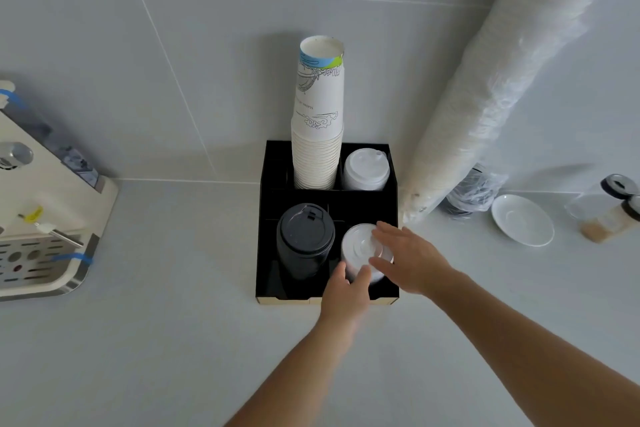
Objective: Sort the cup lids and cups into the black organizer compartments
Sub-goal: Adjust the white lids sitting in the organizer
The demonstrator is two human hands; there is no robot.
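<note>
- Pale grey counter (166, 340) against a grey tiled wall; cream espresso machine (41, 204) at far left, not part of the job.
- Black four-compartment organizer (393, 198) sits mid-counter against the wall, and I read all four bays as occupied.
- Front-left bay: stack of black plastic sip lids (305, 239), upright, long axis vertical, tops up.
- Back-left bay: tall stack of white printed paper cups (318, 114), upside down with bases up, long axis vertical, leaning slightly.
- Back-right bay: stack of white plastic sip lids (365, 166), upright, spouts toward the back.
- Front-right bay: stack of clear plastic lids (360, 250), upright, flat tops up; this is the one I'm on.
- My left hand (346, 288) cups the near side of it, thumb and fingers curled around the stack.
- My right hand (412, 260) has its fingers loosely spread, tips touching the top and right edge.
- Progress: looks close to done, I'm seating the last stack.
- Possibly left: long plastic-wrapped sleeve of white cups (502, 80) leaning on the wall at right; wrapped dark bundle (472, 191) at its foot, contents unclear.
- White saucer (523, 220) and small jars (616, 208) far right, unrelated.
</note>
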